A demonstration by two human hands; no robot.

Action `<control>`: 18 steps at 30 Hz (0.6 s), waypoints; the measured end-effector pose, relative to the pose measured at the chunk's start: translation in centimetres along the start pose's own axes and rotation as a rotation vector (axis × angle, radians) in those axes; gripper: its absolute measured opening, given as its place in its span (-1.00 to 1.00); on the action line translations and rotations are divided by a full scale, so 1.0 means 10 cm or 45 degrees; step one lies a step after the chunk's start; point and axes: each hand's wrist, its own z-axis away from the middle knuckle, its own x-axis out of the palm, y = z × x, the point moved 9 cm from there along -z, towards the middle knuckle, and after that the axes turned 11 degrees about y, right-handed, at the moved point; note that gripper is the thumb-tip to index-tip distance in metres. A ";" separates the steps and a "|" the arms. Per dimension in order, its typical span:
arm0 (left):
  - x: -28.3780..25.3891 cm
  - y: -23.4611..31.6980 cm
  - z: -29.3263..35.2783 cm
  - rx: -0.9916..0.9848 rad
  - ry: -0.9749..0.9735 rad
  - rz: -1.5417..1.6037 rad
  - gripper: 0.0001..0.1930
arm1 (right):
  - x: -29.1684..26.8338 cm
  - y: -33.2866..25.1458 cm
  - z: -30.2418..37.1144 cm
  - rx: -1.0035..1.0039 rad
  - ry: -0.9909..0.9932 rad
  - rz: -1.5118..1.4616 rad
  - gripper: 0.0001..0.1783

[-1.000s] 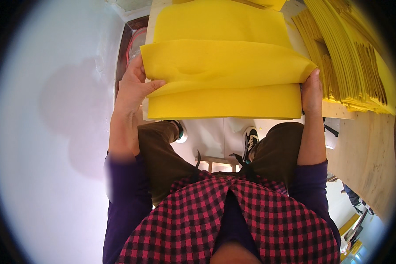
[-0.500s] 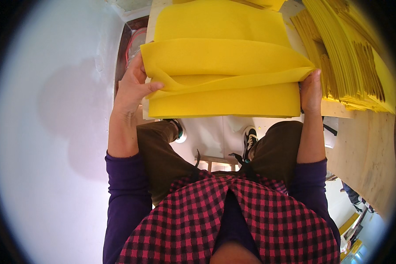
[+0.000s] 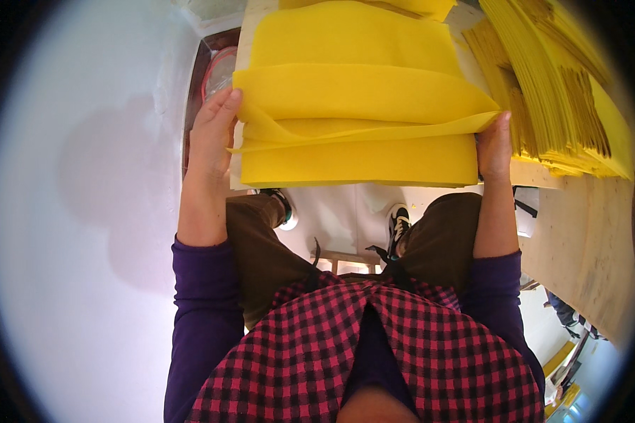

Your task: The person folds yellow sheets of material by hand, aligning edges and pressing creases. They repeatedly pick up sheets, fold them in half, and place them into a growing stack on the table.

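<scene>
The yellow sheets (image 3: 360, 92) lie in a pile at the near edge of the tabletop (image 3: 585, 233), square in front of the seated person. The left hand (image 3: 212, 137) presses flat, fingers open wide, against the pile's left side, while the right hand (image 3: 495, 144) pinches the right corner of the top few sheets, thumb and fingers narrow around them. With both sides held, the lifted sheets arch in the middle and stay lined up with those beneath. Right of the pile, a stack of yellow envelopes (image 3: 557, 84) fans out.
</scene>
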 end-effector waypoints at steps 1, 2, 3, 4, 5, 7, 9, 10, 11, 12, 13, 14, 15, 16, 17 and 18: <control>-0.03 -0.02 0.00 -0.044 0.051 -0.003 -0.67 | 0.01 -0.04 0.02 -0.051 -0.004 0.039 -0.17; -0.01 -0.01 0.00 -0.039 0.031 0.025 -0.68 | 0.02 -0.06 0.03 -0.083 -0.007 0.050 -0.16; -0.02 -0.01 0.01 -0.054 0.045 0.039 -0.69 | 0.05 -0.10 0.05 -0.127 -0.037 0.054 -0.14; -0.03 0.00 0.02 -0.068 0.061 0.054 -0.69 | 0.03 -0.10 0.06 -0.109 -0.014 0.057 -0.13; 0.00 0.01 0.02 -0.063 0.029 0.015 -0.70 | 0.04 -0.10 0.06 -0.103 -0.020 0.052 -0.13; 0.05 0.03 0.03 -0.041 -0.037 -0.065 -0.70 | 0.04 -0.09 0.06 -0.085 -0.014 0.045 -0.13; 0.08 0.06 0.06 0.011 -0.094 -0.123 -0.70 | 0.02 -0.08 0.06 -0.070 -0.011 0.032 -0.14; 0.10 0.08 0.07 0.043 -0.125 -0.154 -0.70 | 0.01 -0.08 0.06 -0.074 -0.015 0.039 -0.14; 0.09 0.08 0.07 0.052 -0.128 -0.151 -0.70 | 0.02 -0.08 0.06 -0.085 -0.039 0.038 -0.15; 0.09 0.08 0.06 0.061 -0.132 -0.148 -0.71 | 0.01 -0.08 0.05 -0.086 -0.037 0.032 -0.15; 0.08 0.08 0.05 0.066 -0.131 -0.134 -0.71 | 0.02 -0.08 0.05 -0.098 -0.073 0.047 -0.18; 0.08 0.07 0.04 0.053 -0.144 -0.099 -0.71 | 0.03 -0.08 0.05 -0.102 -0.083 0.059 -0.20; 0.07 0.06 0.03 0.037 -0.152 -0.053 -0.71 | 0.01 -0.08 0.04 -0.105 -0.064 0.078 -0.22; 0.07 0.07 0.02 0.029 -0.173 0.008 -0.71 | 0.00 -0.07 0.04 -0.094 -0.057 0.065 -0.21; 0.06 0.05 0.01 -0.010 -0.183 0.013 -0.72 | -0.02 -0.06 0.04 -0.084 -0.021 0.059 -0.21; 0.07 0.04 0.00 -0.042 -0.207 0.032 -0.73 | -0.04 -0.09 0.05 -0.098 -0.016 0.059 -0.20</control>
